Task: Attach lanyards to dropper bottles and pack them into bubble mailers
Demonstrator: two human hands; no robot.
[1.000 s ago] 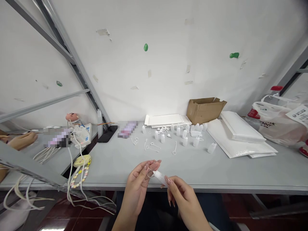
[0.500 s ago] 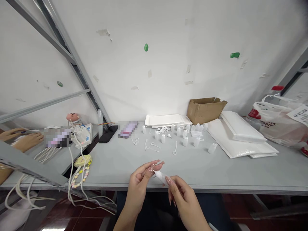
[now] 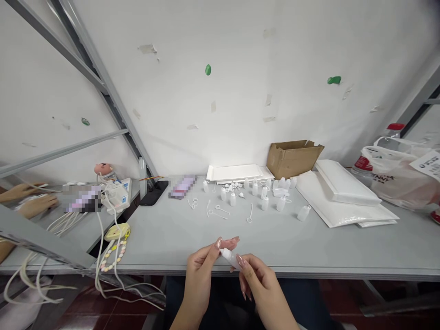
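Note:
A small translucent bottle with a white tip (image 3: pixel 229 256) is held near the table's front edge. My right hand (image 3: pixel 258 278) is closed around its lower end, thumb on top. My left hand (image 3: pixel 203 266) is at the tip, its thumb and fingers closed there; whether it pinches a small part is hidden. Beyond them, several small bottles (image 3: pixel 264 203) stand on the grey table (image 3: pixel 165 238). One bottle (image 3: pixel 304 212) leans at the right. Thin white ring-ended pieces (image 3: pixel 249 219) lie between the bottles and my hands.
A cardboard box (image 3: pixel 294 160), white trays (image 3: pixel 233 172) and white padded envelopes (image 3: pixel 347 201) lie at the back. At right is a plastic bag (image 3: pixel 395 178). Phones (image 3: pixel 154 192), cables and a beaded strap (image 3: pixel 113 255) are left, beyond them another person's hands (image 3: pixel 39 205).
My left thumb and fingers have come down onto the bottle's tip. The bottle has shifted slightly down and right. At far left, the other person's hands have moved a little.

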